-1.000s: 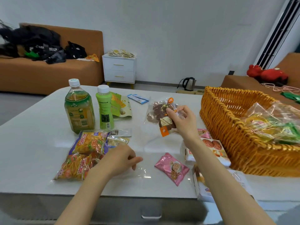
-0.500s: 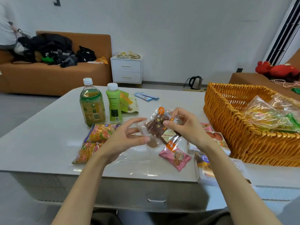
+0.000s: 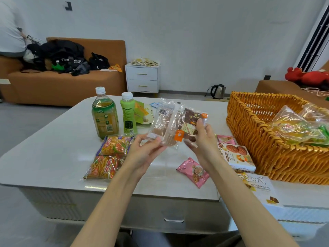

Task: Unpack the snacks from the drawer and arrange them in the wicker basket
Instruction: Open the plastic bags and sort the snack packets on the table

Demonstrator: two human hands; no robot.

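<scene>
White table (image 3: 53,148), centre frame: left hand (image 3: 142,152) and right hand (image 3: 203,139) pinch clear-wrapped brown snack packets (image 3: 165,122) by their edges; recommend lowering them flat into the orange wicker basket (image 3: 249,136) at right.

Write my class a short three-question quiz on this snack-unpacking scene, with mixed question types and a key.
1. True or false: the wicker basket already holds packets.
2. Which hand holds the orange-tagged chocolate packet? A left, B right, C neither.
3. How many capped bottles stand on the table?
Key: 1 true. 2 B, the right hand. 3 two.
</scene>
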